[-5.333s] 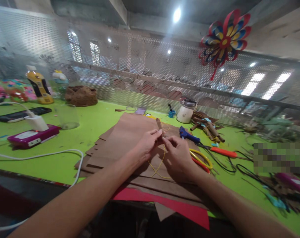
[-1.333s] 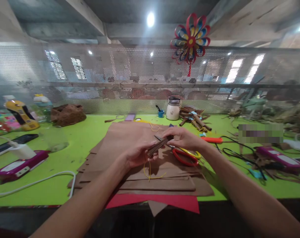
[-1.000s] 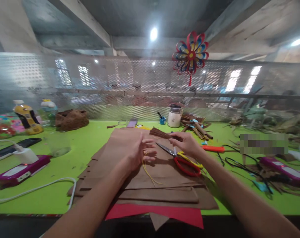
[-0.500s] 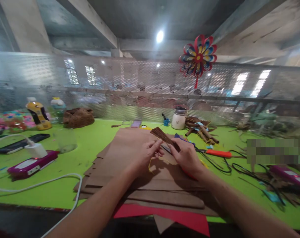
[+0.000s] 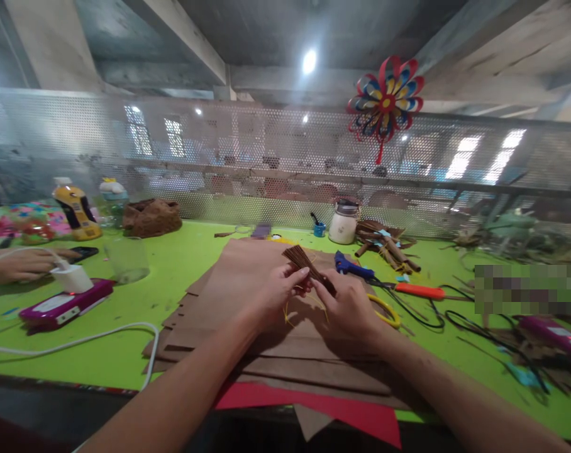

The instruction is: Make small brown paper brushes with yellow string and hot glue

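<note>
A small bundle of thin brown strips (image 5: 304,261), fanned out at its upper left end, is held between my two hands above a stack of brown paper sheets (image 5: 238,270). My left hand (image 5: 285,286) pinches it near the middle, with thin yellow thread (image 5: 288,313) dangling below the fingers. Farther down, my right hand (image 5: 349,302) is closed around its lower right end. Just beyond my right hand lie a blue glue gun (image 5: 354,267) and a yellow ring (image 5: 385,312).
At the left, another person's hand (image 5: 24,264) reaches over a dark phone (image 5: 83,253). Nearby are a purple power strip (image 5: 66,305), a clear cup (image 5: 127,261) and a white cable (image 5: 101,332). An orange-handled tool (image 5: 420,290) and black cords (image 5: 474,324) lie on the right.
The metal blade and red part by my right hand no longer show. The yellow ring and more of the glue gun are visible. Another person's hand has come in at the left.
</note>
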`<action>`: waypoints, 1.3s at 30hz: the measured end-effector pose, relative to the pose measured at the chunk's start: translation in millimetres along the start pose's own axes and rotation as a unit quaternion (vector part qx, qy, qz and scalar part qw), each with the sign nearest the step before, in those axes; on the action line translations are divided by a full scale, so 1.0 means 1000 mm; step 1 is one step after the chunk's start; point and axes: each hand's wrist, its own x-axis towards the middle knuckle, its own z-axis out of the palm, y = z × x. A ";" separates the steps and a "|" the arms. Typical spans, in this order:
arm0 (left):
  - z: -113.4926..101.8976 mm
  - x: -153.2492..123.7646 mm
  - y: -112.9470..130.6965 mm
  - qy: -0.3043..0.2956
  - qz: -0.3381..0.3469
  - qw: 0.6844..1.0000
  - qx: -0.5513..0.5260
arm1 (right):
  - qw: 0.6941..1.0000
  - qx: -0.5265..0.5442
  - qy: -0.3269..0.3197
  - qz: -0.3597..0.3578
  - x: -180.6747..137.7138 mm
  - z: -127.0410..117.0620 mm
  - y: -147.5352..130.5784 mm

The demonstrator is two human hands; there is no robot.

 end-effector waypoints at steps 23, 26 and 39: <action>-0.001 -0.002 0.006 -0.048 0.012 0.998 0.049 | 0.957 0.287 0.004 0.045 0.008 0.009 0.011; -0.001 -0.002 0.007 -0.057 0.011 0.997 0.045 | 0.955 0.292 -0.007 0.058 0.009 0.010 0.013; -0.003 0.001 0.004 -0.065 0.018 0.997 0.047 | 0.953 0.296 -0.004 0.065 0.008 0.009 0.012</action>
